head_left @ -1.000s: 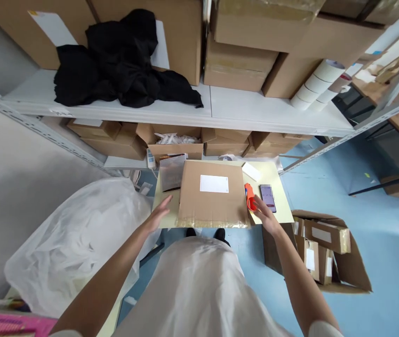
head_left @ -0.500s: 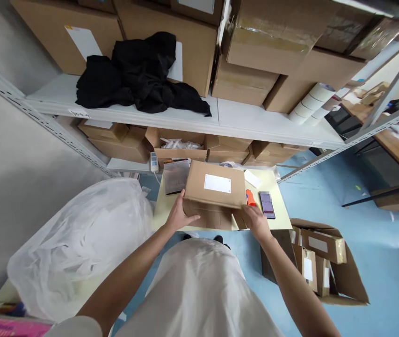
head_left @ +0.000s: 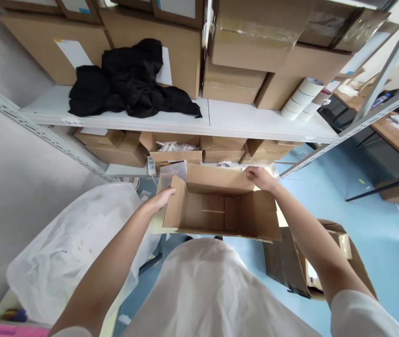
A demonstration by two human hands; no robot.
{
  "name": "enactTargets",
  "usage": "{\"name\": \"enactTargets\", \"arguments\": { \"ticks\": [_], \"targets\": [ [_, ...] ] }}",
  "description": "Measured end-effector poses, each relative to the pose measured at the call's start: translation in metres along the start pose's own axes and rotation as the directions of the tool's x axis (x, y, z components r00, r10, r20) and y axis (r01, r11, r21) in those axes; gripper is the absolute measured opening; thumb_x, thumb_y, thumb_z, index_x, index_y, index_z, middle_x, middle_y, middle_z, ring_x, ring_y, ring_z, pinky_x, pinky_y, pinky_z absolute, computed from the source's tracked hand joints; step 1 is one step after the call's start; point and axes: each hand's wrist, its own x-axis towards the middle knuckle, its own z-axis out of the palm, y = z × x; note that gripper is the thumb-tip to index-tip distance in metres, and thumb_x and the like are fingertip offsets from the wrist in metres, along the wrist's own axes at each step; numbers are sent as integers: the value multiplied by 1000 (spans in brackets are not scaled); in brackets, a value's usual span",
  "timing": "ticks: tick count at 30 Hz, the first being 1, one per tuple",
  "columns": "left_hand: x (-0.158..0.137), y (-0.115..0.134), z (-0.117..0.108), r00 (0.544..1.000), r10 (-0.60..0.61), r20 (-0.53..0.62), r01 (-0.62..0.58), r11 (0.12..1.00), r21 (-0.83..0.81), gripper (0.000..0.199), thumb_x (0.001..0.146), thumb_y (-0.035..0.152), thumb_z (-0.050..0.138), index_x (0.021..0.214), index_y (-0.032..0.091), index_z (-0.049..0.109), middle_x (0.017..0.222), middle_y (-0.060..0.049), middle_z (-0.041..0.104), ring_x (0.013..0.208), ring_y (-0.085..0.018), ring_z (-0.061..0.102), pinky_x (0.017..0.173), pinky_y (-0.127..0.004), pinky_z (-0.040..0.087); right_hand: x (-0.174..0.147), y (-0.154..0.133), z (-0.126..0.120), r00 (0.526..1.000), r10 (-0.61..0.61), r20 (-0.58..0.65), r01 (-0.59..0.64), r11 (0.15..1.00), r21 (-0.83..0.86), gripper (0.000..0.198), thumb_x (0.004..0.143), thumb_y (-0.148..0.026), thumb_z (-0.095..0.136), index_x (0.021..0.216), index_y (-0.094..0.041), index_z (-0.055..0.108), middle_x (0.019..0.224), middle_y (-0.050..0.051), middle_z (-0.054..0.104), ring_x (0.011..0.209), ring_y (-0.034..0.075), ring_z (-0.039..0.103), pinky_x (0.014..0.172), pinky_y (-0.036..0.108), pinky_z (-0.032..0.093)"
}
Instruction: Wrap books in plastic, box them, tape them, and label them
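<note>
An open, empty cardboard box faces up at me on the pale table, its flaps folded outward. My left hand pinches the box's left flap between thumb and fingers. At the far right corner, the fingers of my right hand close on the edge of the back flap. Behind the left side of the box lies a clear plastic bag. Most of the tabletop is hidden by the box.
A shelf crosses ahead with black cloth, tape rolls and cartons. White plastic sheeting bulges at the left. On the floor at right stands a larger open carton with smaller boxes in it.
The box has turned from its closed, labelled side to its open side, showing the inside. My left hand moved left onto a flap; my right hand moved up to the far flap.
</note>
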Motion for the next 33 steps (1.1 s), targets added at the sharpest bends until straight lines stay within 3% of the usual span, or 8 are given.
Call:
{"name": "enactTargets", "arguments": {
  "ticks": [4,10,14,19,22,25,29,33],
  "targets": [
    [13,-11,3,998,-40,-54,38,998,-46,16,63,29,48,74,20,54,60,0,60,62,-20,62,55,-30,48,21,11,36,998,-14,61,15,1000,-12,28,86,-11,44,98,-16,68,91,7,72,81,18,65,75,26,49],
    [25,-11,-4,952,232,-201,-193,962,196,58,65,21,57,123,16,51,105,-9,68,97,-24,64,82,-36,50,29,11,49,994,-56,-91,40,985,-167,38,86,-11,43,121,-13,58,125,16,59,113,25,55,98,39,41],
    [6,-2,2,810,505,-297,-140,659,739,65,70,20,64,133,17,49,135,-17,51,127,-33,43,105,-49,32,-9,-9,40,981,-158,-110,95,896,-434,63,80,-12,58,141,-14,38,145,19,39,133,33,35,107,49,29],
    [-20,9,25,869,490,-69,-130,361,924,21,79,35,61,92,23,72,102,-15,66,117,-35,48,106,-55,27,-65,-26,35,985,64,159,10,903,-431,50,77,-39,68,120,-16,57,110,16,63,102,30,58,86,39,44],
    [-26,8,33,902,425,-83,-81,355,931,42,76,58,58,87,20,73,95,-20,68,122,-42,45,107,-65,14,-86,-29,38,952,242,188,-148,900,-411,63,75,-50,68,122,-10,55,105,19,64,100,32,60,86,40,44],
    [-32,-2,38,955,287,-71,-60,421,905,75,63,74,58,111,16,67,119,-26,62,129,-45,40,108,-67,9,-106,-31,47,938,326,121,-244,866,-437,85,68,-56,71,131,-5,47,122,27,56,117,39,51,97,49,37],
    [-41,-23,44,996,85,-7,-38,520,853,127,42,79,65,143,8,35,151,-30,22,140,-48,15,106,-68,15,-133,-25,73,921,361,144,-274,866,-418,110,59,-67,70,142,-5,35,147,30,31,138,46,22,108,60,18],
    [-43,-47,55,998,44,37,-55,557,829,150,32,70,74,150,5,9,154,-31,0,142,-48,-1,103,-70,18,-132,-2,104,856,344,385,-266,933,-242,130,52,-72,70,151,-9,12,157,25,3,143,45,2,108,61,18]
  ]
}}
